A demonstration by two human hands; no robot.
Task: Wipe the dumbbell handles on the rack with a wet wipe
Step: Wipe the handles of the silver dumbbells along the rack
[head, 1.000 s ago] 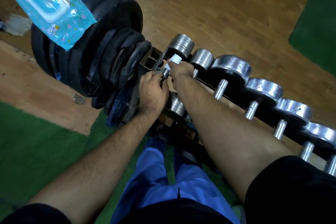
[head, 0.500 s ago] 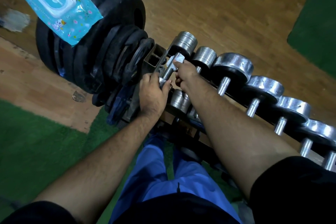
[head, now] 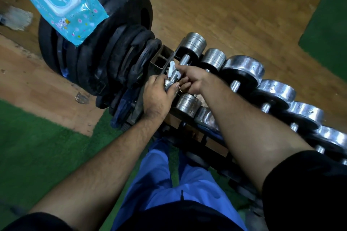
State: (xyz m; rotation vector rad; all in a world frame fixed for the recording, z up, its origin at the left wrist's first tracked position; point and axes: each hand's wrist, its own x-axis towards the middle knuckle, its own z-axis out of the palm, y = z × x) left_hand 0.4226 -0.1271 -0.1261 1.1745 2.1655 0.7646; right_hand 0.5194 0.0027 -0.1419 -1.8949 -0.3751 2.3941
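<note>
On the wood floor's rack point(head: 187, 127), the left hand point(head: 156, 97) grips the heavy, slick handle point(head: 178, 70) while the right hand point(head: 193, 78) at 3 o'clock pinches the limp wipe point(head: 171, 70).

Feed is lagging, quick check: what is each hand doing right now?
Left hand: grips the near end of the first dumbbell.
Right hand: pinches the wet wipe against its handle.

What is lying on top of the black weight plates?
A blue wet wipe pack lies on the black weight plates, its white lid flipped open. The plate tops beneath it are hidden.
</note>
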